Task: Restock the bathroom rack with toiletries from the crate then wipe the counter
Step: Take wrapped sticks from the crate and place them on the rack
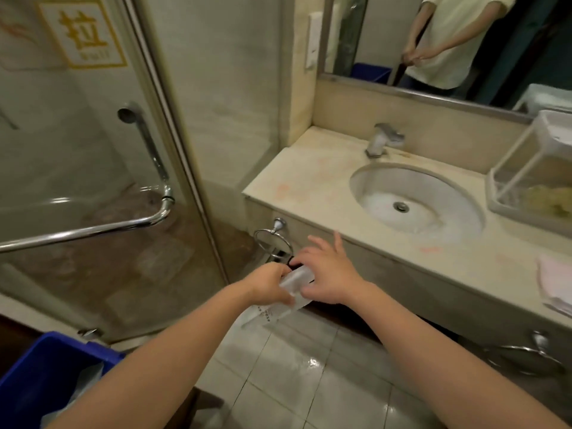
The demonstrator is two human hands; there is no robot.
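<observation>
A clear plastic packet (295, 281) with a dark item at its top end and printed text lower down hangs in front of the counter's front face. My left hand (268, 283) grips its left side. My right hand (325, 274) pinches its right edge with thumb and forefinger, the other fingers spread. The blue crate (58, 366) stands at the lower left with clear plastic inside. The white rack (532, 178) sits on the counter (297, 178) at the far right, something yellow in its lower tray.
A round sink (414, 199) and chrome tap (382, 140) are set in the beige counter. A pink cloth (555, 283) lies at the right edge. Chrome towel rings (272, 239) hang below. A glass shower door (93, 181) with handle stands left. The tiled floor looks wet.
</observation>
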